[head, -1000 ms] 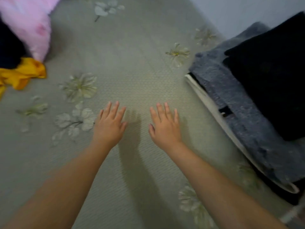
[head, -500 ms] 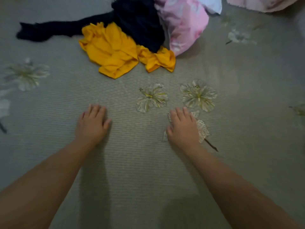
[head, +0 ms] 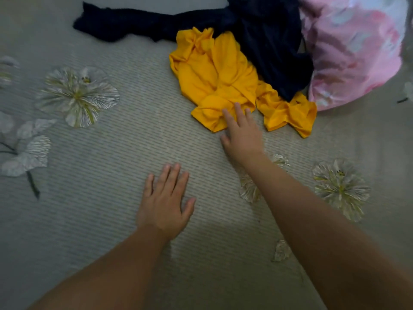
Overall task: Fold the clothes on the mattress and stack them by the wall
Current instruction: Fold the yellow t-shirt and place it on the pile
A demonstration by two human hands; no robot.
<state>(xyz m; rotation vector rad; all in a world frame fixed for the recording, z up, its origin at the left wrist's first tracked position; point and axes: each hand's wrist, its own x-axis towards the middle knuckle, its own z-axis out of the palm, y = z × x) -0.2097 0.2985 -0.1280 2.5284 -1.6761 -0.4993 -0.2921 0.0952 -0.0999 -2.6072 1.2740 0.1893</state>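
Since the earlier frame your right hand [head: 242,135] has left its flat rest on the mattress [head: 111,220] and reached far and right to the yellow garment [head: 214,72]; the clothes pile also sits nearer and larger in view. Your left hand [head: 164,204] stays pressed flat on the mattress, palm down, fingers straight and lightly spread, holding nothing.

Your right hand lies palm down with fingers extended and slightly apart; the fingertips [head: 237,107] overlap the near edge of the yellow garment, touching it. You cannot tell whether any fabric is pinched beneath them; no curl round the cloth shows.

Yellow garment: crumpled, unfolded, at centre right, with a second bunched lobe trailing right of your hand. Dark garment [head: 268,41]: lies on the far side of the yellow one, partly over it, with one long strip running left along the far edge of view. Pink cloth [head: 357,52]: a floral, rounded heap at far right, touching the dark garment.

The mattress cover is grey-green with a fine woven texture and pale printed flowers [head: 77,96] at left, right and beneath your right forearm.
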